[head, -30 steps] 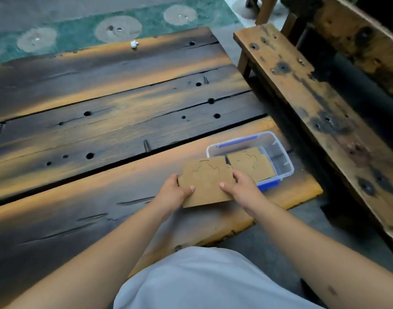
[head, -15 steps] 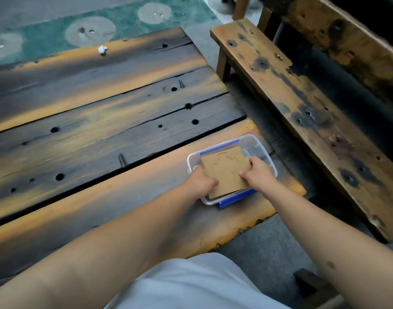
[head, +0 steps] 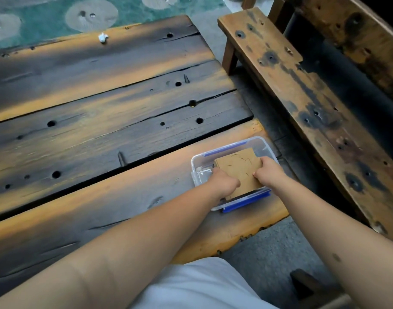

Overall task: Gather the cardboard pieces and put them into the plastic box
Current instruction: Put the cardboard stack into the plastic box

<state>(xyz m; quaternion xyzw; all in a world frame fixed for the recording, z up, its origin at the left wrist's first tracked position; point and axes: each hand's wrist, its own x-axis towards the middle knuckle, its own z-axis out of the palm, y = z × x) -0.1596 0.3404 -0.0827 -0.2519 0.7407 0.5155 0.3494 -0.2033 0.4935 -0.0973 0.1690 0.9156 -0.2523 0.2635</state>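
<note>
Both hands, left hand (head: 224, 182) and right hand (head: 270, 172), pinch the cardboard pieces (head: 240, 167) by opposite edges, tilted inside the plastic box (head: 242, 200). They look light, thin and fairly stiff; edge grips suit them, though the cut-outs could bend.

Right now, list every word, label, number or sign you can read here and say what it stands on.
None can be read.
The cardboard bears only thin curved cut lines, no letters.
The box shows plain clear walls and blue clips, with no label in view.
The table and bench show only stains and holes.
</note>
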